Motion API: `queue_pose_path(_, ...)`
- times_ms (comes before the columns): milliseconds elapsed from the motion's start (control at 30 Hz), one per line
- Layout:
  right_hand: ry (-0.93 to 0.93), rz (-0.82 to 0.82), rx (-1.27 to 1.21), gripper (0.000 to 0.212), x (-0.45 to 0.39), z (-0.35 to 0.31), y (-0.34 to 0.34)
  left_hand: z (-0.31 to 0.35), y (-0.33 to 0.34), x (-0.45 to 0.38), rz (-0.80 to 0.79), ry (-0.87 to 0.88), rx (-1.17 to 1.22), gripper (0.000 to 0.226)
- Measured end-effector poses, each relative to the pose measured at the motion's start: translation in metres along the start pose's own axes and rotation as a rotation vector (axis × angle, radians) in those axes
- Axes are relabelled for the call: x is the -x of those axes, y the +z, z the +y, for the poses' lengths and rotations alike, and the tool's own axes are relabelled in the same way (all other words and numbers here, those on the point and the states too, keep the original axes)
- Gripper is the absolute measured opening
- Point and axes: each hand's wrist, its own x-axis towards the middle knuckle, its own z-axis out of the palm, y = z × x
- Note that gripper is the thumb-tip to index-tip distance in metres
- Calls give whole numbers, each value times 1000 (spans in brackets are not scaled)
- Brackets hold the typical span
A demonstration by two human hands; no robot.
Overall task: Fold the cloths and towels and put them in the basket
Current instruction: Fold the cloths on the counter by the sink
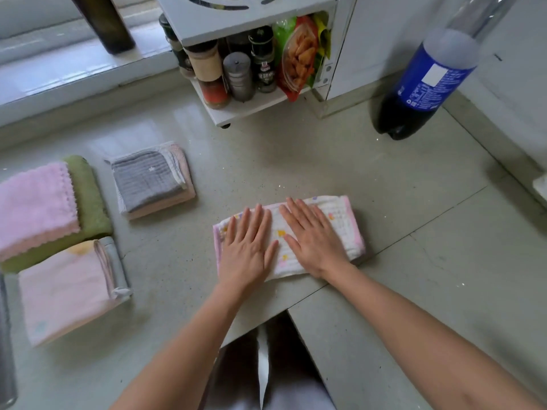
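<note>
Two flat hands, left hand (245,247) and right hand (315,239), press side by side on the folded towel (340,223) beneath them, fingers straight.

Both bare forearms reach forward from the bottom edge, angling in toward each other so the hands lie side by side, close but not touching. The left hand (247,247) is flat, palm down, fingers straight and slightly spread, pointing away from the body, thumb out toward the right. The right hand (313,235) is flat too, palm down, fingers straight and a little fanned, tilted toward the upper left, its thumb stretched toward the left hand. Both palms press down on the cloth (346,223) beneath them. Neither hand curls or pinches; the wrists are low and nearly in line with the forearms.
</note>
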Motion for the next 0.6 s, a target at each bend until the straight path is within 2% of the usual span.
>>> queue_pose_path(133, 103, 48, 24, 64, 1, 28, -5, -7, 3, -3, 2, -15, -31, 71)
queue_pose_path(267, 236, 5, 26, 69, 11, 43, -11, -15, -1, 4, -42, -133, -83, 78)
queue_pose_path(333, 344, 3, -66, 68, 13, 45, -15, -19, -7, 7, -76, -181, -88, 80)
queue_pose_path(400, 510, 138, -229, 71, 17, 44, -26, -17, -16, 8, -77, -187, -81, 83)
queue_pose_path(467, 662, 287, -316, 69, 22, 45, -36, -7, -27, 8, -51, -42, -42, 82)
queue_pose_path(533, 772, 256, -378, 66, 21, 47, -42, 8, -33, 4, -88, 177, -28, 81)
queue_pose_path(600, 805, 181, -483, 63, 19, 47, -45, 22, -31, -2, -146, 265, -25, 81)
